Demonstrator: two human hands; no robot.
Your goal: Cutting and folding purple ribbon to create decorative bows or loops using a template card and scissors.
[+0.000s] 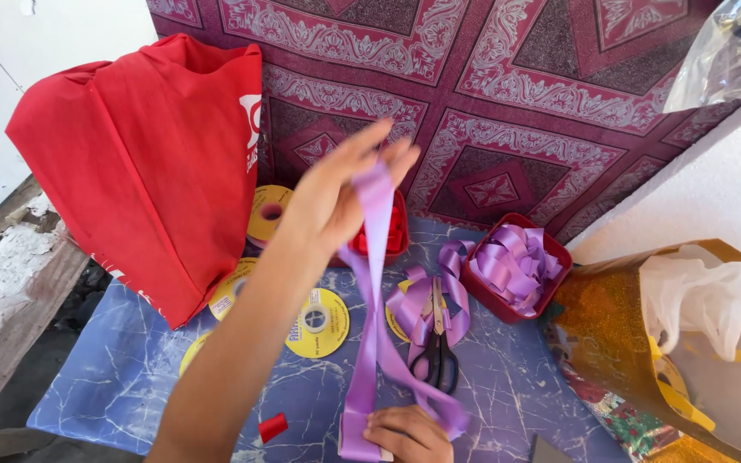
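2 hands (pixel 336 193) stretch 1 lilac ribbon (pixel 376 283) above 1 scissors (pixel 436 356).

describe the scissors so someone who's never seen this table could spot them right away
On the blue marbled table, look just left of the red tray of lilac ribbon pieces. The scissors lie there on a lilac ribbon bow, black handles toward the viewer. They are the only black, metal-bladed thing among ribbons and yellow spools.

Left hand (pixel 336 193) raised, fingers pinched together; right hand (pixel 409 433) low, knuckles up, fingers curled.
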